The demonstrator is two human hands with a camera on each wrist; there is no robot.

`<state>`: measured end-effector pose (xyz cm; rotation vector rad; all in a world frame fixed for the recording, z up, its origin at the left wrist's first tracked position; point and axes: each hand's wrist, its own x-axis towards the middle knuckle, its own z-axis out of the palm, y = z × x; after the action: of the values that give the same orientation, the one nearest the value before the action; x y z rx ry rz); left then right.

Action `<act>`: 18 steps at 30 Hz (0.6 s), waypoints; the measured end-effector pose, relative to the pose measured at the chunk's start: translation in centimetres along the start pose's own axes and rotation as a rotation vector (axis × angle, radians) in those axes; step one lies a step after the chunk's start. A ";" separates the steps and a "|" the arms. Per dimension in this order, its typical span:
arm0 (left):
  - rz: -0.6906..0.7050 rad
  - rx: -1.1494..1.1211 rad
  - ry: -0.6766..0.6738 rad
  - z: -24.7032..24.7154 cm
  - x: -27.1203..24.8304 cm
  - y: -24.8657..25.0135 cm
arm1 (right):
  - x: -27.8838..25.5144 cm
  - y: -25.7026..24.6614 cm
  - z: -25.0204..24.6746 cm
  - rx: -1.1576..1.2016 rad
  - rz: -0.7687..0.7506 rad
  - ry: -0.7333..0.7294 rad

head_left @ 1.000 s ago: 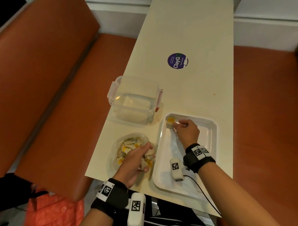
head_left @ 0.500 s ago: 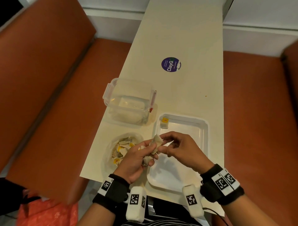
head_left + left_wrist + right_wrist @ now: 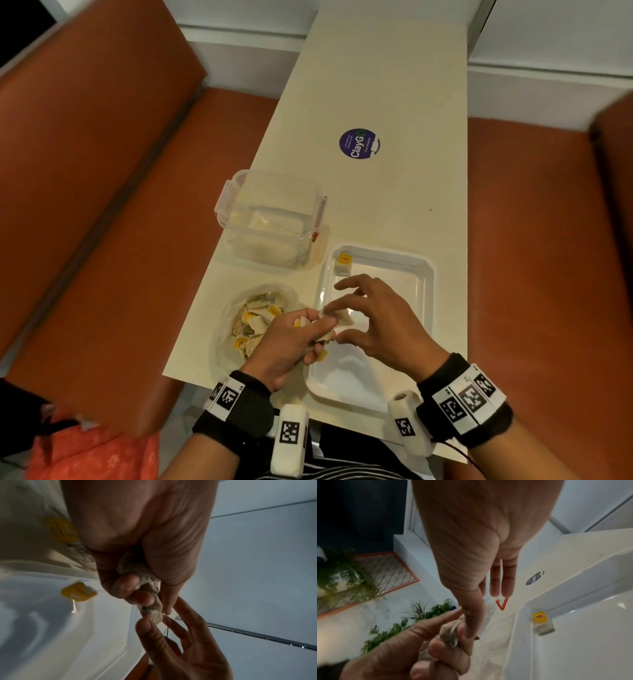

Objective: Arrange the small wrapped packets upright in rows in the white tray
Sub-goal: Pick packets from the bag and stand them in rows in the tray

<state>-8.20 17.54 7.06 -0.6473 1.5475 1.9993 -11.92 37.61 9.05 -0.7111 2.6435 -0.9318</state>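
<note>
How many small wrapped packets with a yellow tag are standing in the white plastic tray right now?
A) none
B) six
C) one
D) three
C: only one small wrapped packet with a yellow tag stands in the white plastic tray, in its far left corner; the rest of the tray floor that shows is bare.

Right hand (image 3: pixel 383 325) back from tray (image 3: pixel 426 274), meeting left hand (image 3: pixel 287 342)

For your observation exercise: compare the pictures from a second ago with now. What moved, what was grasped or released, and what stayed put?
The right hand let go of the packet in the tray corner, drew back, and now pinches a packet from the left hand, which lifted a bunch from the bowl. The white tray, clear container and corner packet stayed.
</note>
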 end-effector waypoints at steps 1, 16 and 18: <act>0.004 0.034 0.006 0.0 0.0 0.0 | 0.0 0.1 0.2 -0.051 -0.025 0.017; -0.082 -0.114 0.043 -0.5 0.9 -0.4 | 2.8 5.3 3.0 0.796 0.680 0.269; -0.091 -0.129 0.066 -1.0 1.0 -0.5 | 4.3 6.9 4.0 0.821 0.731 0.269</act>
<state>-8.56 16.80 5.79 -0.8277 1.4090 2.0397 -16.57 37.99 1.26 0.5531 2.0785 -1.7119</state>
